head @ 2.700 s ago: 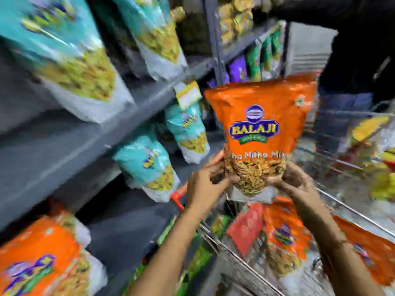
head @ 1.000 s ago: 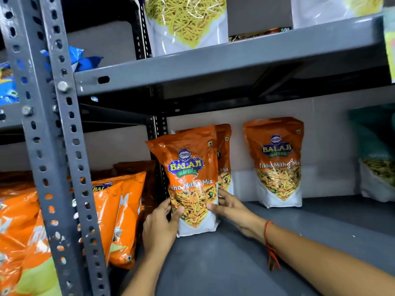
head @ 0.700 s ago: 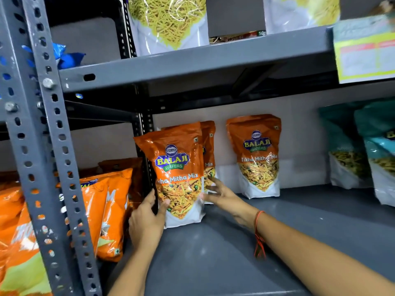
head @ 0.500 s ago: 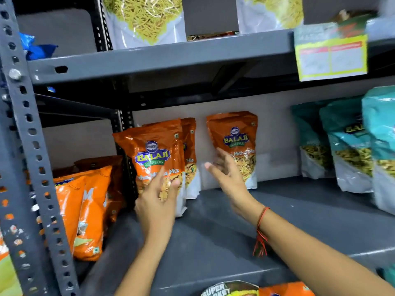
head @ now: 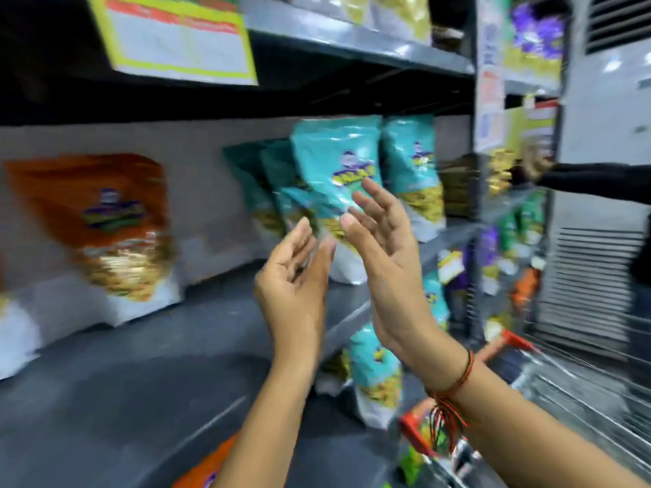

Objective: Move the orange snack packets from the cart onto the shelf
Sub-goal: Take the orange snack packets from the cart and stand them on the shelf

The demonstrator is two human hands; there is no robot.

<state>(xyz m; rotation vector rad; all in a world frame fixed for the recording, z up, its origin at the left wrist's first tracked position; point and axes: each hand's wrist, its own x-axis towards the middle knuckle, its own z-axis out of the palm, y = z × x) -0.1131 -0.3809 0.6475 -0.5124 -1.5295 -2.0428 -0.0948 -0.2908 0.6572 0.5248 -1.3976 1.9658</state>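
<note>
Orange snack packets show in two places: the blurred corner of one [head: 208,470] at the bottom edge, low in front of the shelf, and one standing packet [head: 105,234] upright on the grey shelf [head: 141,364] at the left, leaning back against the pale rear wall. Nearest the camera, the wire cart [head: 563,399] with its red trim sits at the lower right, under the right forearm, which wears a red and black thread band [head: 454,389]. Both hands are raised in the middle of the view with nothing in them: the left hand [head: 296,287] is loosely curled, palm turned right, and the right hand [head: 384,248] is spread wide, fingers apart, palm turned left, the two close together but apart. Behind the hands a row of teal packets [head: 338,177] stands on the same shelf, partly hidden by the fingers; more teal packets [head: 377,375] sit on the level below. A yellow-edged price label [head: 176,37] hangs from the shelf above. Farther right, past a grey upright, a dark sleeve [head: 599,181] of another person reaches towards other shelves. The whole view is smeared with motion blur.
</note>
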